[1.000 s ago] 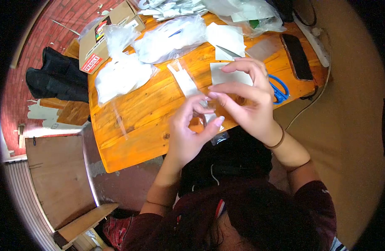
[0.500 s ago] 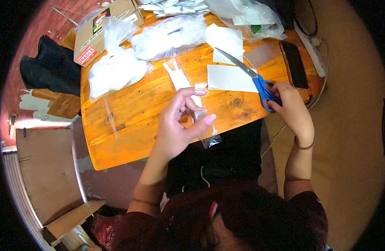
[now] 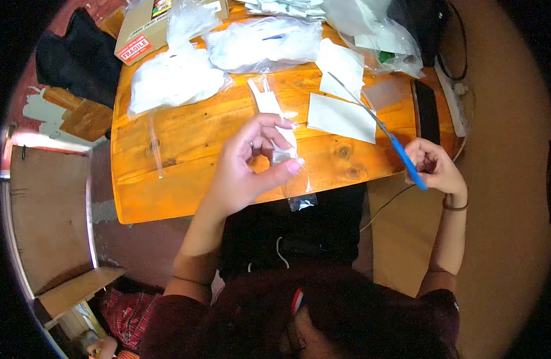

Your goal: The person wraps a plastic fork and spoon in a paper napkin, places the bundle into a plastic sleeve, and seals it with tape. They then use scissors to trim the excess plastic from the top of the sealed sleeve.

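Two hands are busy above the wooden table (image 3: 185, 143): the left hand (image 3: 248, 170) pinches a small clear packet (image 3: 285, 157) between thumb and fingers. To its right, well apart, the right hand (image 3: 436, 167) is closed around the blue-handled scissors (image 3: 383, 128). Their long blades slant up and leftward over the white paper (image 3: 341, 116), so the packet lies left of the tips.

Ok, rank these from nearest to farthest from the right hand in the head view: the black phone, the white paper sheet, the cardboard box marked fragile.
1. The black phone, just above the right hand, at the table's right edge.
2. The white paper sheet, further left, mid-table.
3. The cardboard box, far corner at upper left.
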`<state>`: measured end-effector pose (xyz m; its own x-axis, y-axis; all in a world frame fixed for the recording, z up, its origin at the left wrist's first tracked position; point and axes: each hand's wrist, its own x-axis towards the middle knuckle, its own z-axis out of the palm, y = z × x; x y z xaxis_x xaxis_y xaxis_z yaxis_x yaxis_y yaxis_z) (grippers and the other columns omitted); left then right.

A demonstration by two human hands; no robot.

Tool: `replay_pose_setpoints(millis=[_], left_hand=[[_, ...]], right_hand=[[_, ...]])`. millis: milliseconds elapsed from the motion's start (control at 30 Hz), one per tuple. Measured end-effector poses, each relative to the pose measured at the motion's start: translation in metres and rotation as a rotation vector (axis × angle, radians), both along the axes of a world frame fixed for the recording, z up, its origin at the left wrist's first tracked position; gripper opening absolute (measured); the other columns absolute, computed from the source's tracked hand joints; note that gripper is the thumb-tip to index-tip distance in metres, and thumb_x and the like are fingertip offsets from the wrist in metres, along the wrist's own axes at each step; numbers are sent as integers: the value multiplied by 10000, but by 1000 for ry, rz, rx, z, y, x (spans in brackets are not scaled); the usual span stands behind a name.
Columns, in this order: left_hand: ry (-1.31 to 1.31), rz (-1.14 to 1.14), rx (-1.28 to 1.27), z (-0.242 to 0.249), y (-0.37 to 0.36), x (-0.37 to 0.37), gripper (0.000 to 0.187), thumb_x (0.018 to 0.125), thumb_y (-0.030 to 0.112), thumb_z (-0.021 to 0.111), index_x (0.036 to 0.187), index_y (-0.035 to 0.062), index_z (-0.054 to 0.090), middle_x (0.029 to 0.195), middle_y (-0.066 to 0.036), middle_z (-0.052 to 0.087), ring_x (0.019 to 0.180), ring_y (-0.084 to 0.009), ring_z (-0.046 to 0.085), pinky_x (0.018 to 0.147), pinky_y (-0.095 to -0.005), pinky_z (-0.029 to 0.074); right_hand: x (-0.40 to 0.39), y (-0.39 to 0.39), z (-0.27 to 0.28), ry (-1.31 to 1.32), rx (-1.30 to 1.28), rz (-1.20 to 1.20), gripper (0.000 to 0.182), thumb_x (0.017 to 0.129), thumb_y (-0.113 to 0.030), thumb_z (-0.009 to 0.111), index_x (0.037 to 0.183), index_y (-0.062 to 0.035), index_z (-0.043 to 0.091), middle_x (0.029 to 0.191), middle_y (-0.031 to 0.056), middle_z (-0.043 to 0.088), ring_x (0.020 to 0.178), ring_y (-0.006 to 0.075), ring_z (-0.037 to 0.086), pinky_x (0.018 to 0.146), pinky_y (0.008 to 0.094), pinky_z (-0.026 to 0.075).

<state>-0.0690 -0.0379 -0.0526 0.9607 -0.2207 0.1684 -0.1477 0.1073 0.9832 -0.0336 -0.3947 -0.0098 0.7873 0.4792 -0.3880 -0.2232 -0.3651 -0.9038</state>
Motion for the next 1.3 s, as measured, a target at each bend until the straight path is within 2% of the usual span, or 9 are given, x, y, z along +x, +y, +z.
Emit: replay_pose_setpoints(millis=[100, 133, 267, 367, 467, 767, 1067, 1300], left_hand=[[74, 15, -40, 4, 1, -2, 416, 763, 43, 725, 1123, 35, 517, 932, -21, 571, 739, -54, 556, 682, -211, 440], [56, 17, -43, 3, 2, -1, 419, 761, 42, 726, 1122, 33, 514, 961, -27, 571, 744, -56, 560, 683, -212, 442], [108, -75, -38, 6, 6, -2, 434, 744, 37, 738, 1114, 33, 512, 1019, -35, 570, 726, -54, 546, 661, -209, 441], [51, -118, -61, -4, 2, -1, 429, 736, 47, 746, 1102, 39, 522, 1030, -28, 567, 691, -55, 519, 633, -206, 433], [70, -175, 17, 0, 1, -2, 448, 759, 98, 705, 1150, 34, 497, 1069, -41, 540, 874, -91, 553, 797, -243, 450], [125, -243, 68, -1, -3, -3, 455, 763, 121, 718, 1152, 28, 501, 1063, -42, 549, 910, -92, 548, 832, -251, 440], [106, -250, 20, -3, -3, -3, 455, 770, 148, 725, 1154, 29, 511, 892, -32, 606, 886, -102, 579, 823, -257, 428], [105, -243, 7, -3, -2, -3, 434, 767, 128, 718, 1144, 26, 528, 881, -38, 621, 878, -110, 591, 821, -260, 432]], right_hand=[[-1, -8, -9, -81, 128, 153, 432, 637, -132, 773, 985, -22, 542, 792, -20, 555, 641, 52, 536, 559, 174, 427], [-2, -6, -7, 19, 145, 138, 529, 564, -200, 817, 978, -19, 542, 819, -12, 561, 674, 63, 529, 606, 188, 419], [-6, 4, -5, 152, 154, 190, 553, 500, -222, 824, 940, -31, 549, 865, -15, 551, 798, 80, 506, 709, 223, 370], [-2, 7, -7, 113, 118, 259, 536, 496, -221, 814, 928, -35, 558, 868, -16, 552, 794, 79, 510, 697, 222, 375], [2, 7, -9, 84, 91, 282, 540, 491, -228, 808, 933, -36, 564, 853, -15, 562, 788, 83, 518, 700, 224, 381], [-1, 15, -7, 146, 178, 262, 539, 493, -131, 820, 954, -9, 569, 837, 12, 590, 763, 85, 539, 689, 218, 399], [-4, 10, -9, 66, 93, 247, 355, 598, -94, 695, 925, 4, 597, 820, 27, 622, 734, 83, 589, 572, 191, 437], [-7, 13, -8, 13, 64, 239, 361, 616, -121, 704, 936, 11, 600, 811, 22, 622, 737, 77, 584, 593, 193, 443]])
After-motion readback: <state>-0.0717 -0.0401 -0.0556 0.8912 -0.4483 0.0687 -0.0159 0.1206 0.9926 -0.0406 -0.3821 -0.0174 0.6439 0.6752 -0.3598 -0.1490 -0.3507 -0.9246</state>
